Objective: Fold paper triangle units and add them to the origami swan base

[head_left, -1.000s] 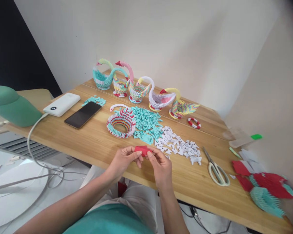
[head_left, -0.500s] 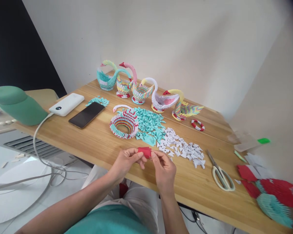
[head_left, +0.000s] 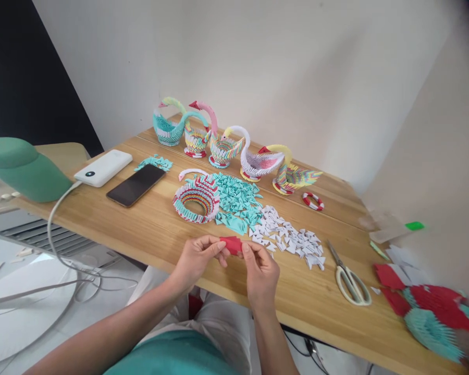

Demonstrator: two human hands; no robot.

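Note:
A small piece of red paper (head_left: 232, 245) is held between my two hands above the front part of the table. My left hand (head_left: 200, 256) pinches its left end between thumb and fingers, and my right hand (head_left: 260, 263) pinches the right end. Just beyond them stands a round basket of folded paper (head_left: 197, 200) in red, white and teal. Beside it lie a heap of teal folded pieces (head_left: 238, 195) and a spread of white folded pieces (head_left: 289, 234). A curved white paper neck (head_left: 193, 171) rests behind the basket.
Several paper swans (head_left: 256, 161) line the back. A red-white ring (head_left: 313, 201), scissors (head_left: 349, 278) and red paper (head_left: 441, 304) are at right. At left are a phone (head_left: 136, 185), a white power bank (head_left: 103, 167) with a cable and a green bottle (head_left: 27, 166).
The view has shifted slightly, so the table items appear a little further left. The fingers of my left hand have moved slightly at the red paper; both hands still hold it.

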